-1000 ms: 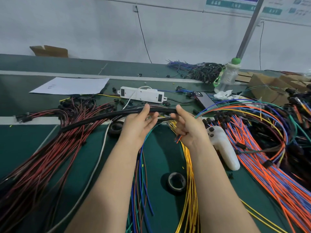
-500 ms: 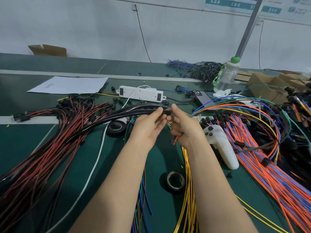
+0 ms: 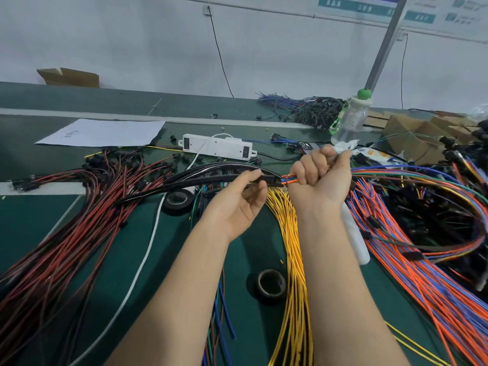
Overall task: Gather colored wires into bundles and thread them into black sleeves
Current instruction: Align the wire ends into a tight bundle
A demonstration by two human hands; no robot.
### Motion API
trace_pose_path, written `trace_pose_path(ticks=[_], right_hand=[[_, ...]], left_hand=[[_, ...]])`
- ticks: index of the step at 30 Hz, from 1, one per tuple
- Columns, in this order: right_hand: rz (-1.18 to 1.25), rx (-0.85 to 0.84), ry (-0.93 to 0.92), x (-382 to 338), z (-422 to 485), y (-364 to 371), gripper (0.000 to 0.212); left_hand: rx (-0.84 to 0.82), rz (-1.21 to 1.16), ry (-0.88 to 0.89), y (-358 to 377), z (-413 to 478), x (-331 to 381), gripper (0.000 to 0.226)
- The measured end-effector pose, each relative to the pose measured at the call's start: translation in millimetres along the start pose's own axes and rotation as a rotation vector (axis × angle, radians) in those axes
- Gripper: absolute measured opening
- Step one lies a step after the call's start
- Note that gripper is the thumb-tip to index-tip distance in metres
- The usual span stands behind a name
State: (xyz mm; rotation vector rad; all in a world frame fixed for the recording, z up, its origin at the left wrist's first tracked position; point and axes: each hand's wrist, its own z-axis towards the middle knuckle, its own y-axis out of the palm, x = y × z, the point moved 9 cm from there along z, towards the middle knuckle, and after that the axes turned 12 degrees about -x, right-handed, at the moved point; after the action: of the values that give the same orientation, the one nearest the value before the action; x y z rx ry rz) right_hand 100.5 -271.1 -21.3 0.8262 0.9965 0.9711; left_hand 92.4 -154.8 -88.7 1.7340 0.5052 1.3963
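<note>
My left hand (image 3: pixel 241 204) pinches the right end of a long black sleeve (image 3: pixel 200 180) that runs off to the left over the red wires. My right hand (image 3: pixel 320 175) is fisted around a bundle of orange and blue wires (image 3: pixel 287 178), whose short exposed stretch enters the sleeve's mouth between the two hands. The bundle trails from my fist to the right (image 3: pixel 396 174). Other black sleeves (image 3: pixel 211 167) lie just behind the held one.
Red and black wires (image 3: pixel 79 220) cover the left of the green table (image 3: pixel 39 223). Yellow wires (image 3: pixel 293 260) run between my forearms. Two black tape rolls (image 3: pixel 272 285) (image 3: pixel 178 200), a white power strip (image 3: pixel 219 147), a paper sheet (image 3: pixel 105 133), a bottle (image 3: pixel 350 118) and orange-blue wires (image 3: pixel 422 273) lie around.
My right hand closed into a fist on the wire bundle and shifted right and up. The left hand slid right along the sleeve to its end. The wires now enter the sleeve.
</note>
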Motion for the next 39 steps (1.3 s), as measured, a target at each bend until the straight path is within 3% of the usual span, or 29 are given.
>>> trace_pose_path(ticks=[8,12,39], right_hand=[[-0.002,0.003,-0.039,-2.5,-2.0,0.6,0.054],[-0.007,0.008,-0.076,-6.4,-1.8,0.9,0.056],[-0.095,-0.024,-0.115,-10.3,-5.5,9.9,0.054]], left_hand=[[-0.091,-0.013,-0.071,10.3,-0.6,-9.0,0.019],[-0.106,-0.059,-0.075,14.0,0.2,-12.3,0.011],[-0.168,-0.101,0.059,21.1,3.5,-4.3,0.007]])
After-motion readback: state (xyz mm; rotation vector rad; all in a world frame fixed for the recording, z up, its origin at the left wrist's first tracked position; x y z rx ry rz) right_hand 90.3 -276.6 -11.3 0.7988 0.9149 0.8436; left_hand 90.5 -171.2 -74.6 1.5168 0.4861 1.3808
